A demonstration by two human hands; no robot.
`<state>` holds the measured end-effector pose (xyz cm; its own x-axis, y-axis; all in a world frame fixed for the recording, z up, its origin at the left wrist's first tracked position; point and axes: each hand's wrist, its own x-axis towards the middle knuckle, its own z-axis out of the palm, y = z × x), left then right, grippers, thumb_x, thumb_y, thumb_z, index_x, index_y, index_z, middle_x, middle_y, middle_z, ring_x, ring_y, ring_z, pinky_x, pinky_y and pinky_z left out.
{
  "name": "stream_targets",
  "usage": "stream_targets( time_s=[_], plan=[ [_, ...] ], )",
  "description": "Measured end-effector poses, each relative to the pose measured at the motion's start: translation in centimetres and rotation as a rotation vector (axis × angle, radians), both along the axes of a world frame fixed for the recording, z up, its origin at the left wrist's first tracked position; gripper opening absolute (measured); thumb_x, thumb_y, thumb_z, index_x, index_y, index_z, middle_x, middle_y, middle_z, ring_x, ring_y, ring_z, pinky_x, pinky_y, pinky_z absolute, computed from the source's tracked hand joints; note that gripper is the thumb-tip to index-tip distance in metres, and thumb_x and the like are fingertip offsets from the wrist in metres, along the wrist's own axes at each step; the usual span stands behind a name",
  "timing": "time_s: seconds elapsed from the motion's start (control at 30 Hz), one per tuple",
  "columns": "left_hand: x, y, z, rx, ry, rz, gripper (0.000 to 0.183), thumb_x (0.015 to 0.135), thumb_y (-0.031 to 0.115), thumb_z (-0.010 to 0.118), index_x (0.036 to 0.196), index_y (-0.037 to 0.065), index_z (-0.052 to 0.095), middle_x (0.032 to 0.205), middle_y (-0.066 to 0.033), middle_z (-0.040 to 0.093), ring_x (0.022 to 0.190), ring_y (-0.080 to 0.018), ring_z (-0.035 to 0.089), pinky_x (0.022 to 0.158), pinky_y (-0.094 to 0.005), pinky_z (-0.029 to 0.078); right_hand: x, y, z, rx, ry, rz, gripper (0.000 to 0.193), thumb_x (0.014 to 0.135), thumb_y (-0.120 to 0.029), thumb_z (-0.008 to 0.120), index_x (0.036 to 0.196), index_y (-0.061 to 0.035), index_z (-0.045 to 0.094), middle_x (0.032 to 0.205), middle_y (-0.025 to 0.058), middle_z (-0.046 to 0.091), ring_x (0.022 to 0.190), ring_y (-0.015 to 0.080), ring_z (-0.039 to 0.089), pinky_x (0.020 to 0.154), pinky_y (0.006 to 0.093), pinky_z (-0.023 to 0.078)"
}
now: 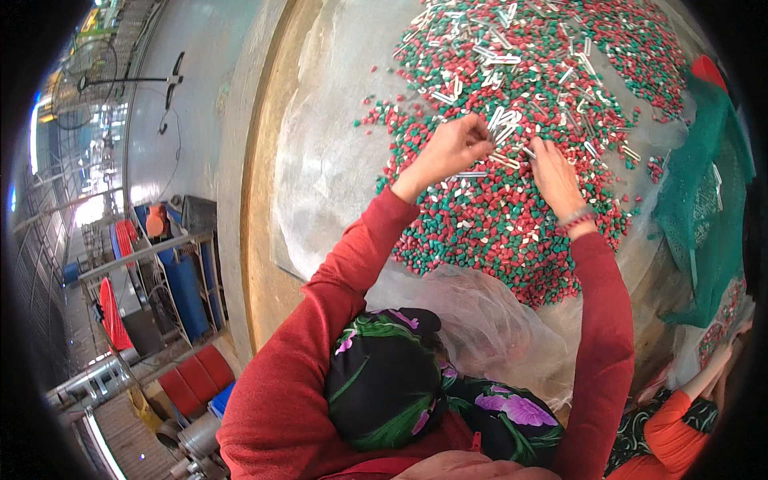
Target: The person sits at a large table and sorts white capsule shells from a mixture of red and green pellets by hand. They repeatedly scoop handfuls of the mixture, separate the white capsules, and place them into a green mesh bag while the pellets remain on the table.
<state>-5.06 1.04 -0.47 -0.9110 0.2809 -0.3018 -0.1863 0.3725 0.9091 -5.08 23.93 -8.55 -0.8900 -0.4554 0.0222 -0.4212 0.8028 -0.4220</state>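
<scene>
A wide spread of small red, green and white pieces covers the sheeted surface before me. Long, narrow white U-shaped pieces lie scattered among them. Over the middle of the spread, my left hand is closed, thumb and fingertips pinched together; whatever may be between them cannot be made out. Slightly right of it, my right hand rests low on the pieces, its fingers curled. A small silvery piece shows at its fingertips. Between my hands lies a cluster of the white U-shaped pieces.
Clear plastic sheeting lies beneath the spread, bunched near my lap. Green netting hangs at the right. Lower right, another person's orange sleeve shows. A raised wooden edge runs along the left; a red drum stands beyond.
</scene>
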Motion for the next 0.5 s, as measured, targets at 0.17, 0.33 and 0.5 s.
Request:
stream_targets(
  time_s=[0.17,0.33,0.5],
  plan=[
    [-0.1,-1.5,-0.8,0.692,-0.250,0.012,0.021,0.087,0.013,0.057,0.101,0.001,0.047,0.093,-0.0115,0.060,0.079,-0.0180,0.063,0.073,-0.0330,0.055,2.1,2.5,4.1,-0.215,-0.422,-0.110,0.020,0.084,-0.001,0.054,0.103,-0.0055,0.049,0.091,0.0152,0.062,0.081,0.0277,0.062,0.069,0.0394,0.050],
    [-1.6,2.0,-1.2,-0.130,-0.139,-0.226,0.028,0.085,0.026,0.064,0.097,0.003,0.056,0.082,-0.0122,0.063,0.073,-0.0198,0.063,0.065,-0.0322,0.051,3.8,4.8,9.9,-0.661,-0.820,-0.404,0.028,0.089,-0.002,0.045,0.116,-0.0090,0.049,0.099,0.0058,0.063,0.081,0.0122,0.059,0.069,0.0261,0.049],
    [-0.3,4.2,-6.7,-0.666,0.441,-0.539,0.032,0.083,0.033,0.062,0.089,0.001,0.057,0.080,-0.0182,0.062,0.080,-0.0372,0.062,0.069,-0.0459,0.050,5.7,7.8,9.8,-1.008,-0.795,-0.568,0.034,0.088,-0.005,0.046,0.121,-0.0125,0.048,0.088,0.0021,0.056,0.075,0.0087,0.055,0.066,0.0228,0.047]
  ],
)
